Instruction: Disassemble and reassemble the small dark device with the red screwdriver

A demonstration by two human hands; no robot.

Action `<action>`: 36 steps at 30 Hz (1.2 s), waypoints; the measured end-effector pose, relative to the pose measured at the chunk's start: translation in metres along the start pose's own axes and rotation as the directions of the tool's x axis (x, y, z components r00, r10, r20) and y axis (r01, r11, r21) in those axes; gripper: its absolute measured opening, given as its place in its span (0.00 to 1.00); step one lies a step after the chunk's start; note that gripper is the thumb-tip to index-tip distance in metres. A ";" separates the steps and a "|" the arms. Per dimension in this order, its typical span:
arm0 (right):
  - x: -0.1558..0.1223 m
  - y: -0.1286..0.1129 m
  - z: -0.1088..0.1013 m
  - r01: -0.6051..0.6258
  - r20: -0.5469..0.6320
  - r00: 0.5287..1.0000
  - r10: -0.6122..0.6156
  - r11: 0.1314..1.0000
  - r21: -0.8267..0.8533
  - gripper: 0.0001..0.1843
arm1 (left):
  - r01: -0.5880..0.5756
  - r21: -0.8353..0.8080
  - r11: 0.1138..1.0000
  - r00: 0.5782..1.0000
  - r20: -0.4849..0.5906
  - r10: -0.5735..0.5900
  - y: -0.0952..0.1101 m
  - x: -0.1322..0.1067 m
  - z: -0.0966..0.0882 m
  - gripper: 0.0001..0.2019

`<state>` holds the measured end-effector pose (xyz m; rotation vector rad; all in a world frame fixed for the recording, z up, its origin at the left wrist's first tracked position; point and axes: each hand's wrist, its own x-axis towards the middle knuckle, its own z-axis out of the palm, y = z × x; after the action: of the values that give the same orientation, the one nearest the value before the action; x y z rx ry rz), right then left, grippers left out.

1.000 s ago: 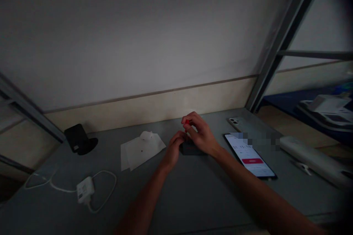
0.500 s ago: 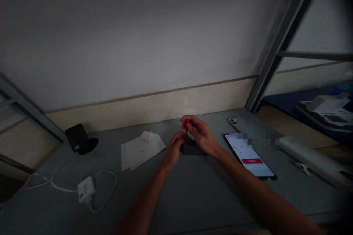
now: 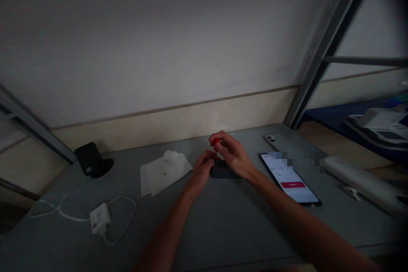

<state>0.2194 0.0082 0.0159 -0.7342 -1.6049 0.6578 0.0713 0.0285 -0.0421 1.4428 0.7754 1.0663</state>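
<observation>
Below frame centre, I see the right hand (image 3: 235, 154) pinching a small, rounded red piece (image 3: 217, 141) above a dark, straight-edged block (image 3: 223, 174); whether the curled left hand (image 3: 203, 166) grips anything, I can't tell.

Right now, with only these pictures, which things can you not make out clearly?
All in the head view:
- Red object: full shape hidden by the fingers of the right hand.
- Dark box: upper part partly hidden by both hands.
- Left hand: its grip is too small and dim to tell.
- Phone: small print blurred.
- Long pale object: right end lost in the dark edge.
</observation>
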 end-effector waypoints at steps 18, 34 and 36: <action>0.000 0.003 0.001 0.031 -0.012 0.999 -0.031 0.999 -0.030 0.07 | -0.082 0.116 0.990 0.996 -0.012 0.084 0.007 -0.002 -0.001 0.02; 0.011 0.016 -0.023 -0.116 -0.343 0.921 0.184 0.971 0.207 0.09 | -0.266 0.891 0.369 0.944 0.319 -0.089 0.102 -0.004 -0.014 0.07; 0.010 0.022 -0.025 -0.187 -0.297 0.924 0.239 0.963 0.192 0.11 | -0.339 0.923 0.181 0.920 0.365 -0.139 0.114 -0.001 -0.006 0.09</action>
<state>0.2454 0.0309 0.0090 -0.8566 -1.1712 0.7735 0.0534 0.0117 0.0693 2.7842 1.1715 0.1521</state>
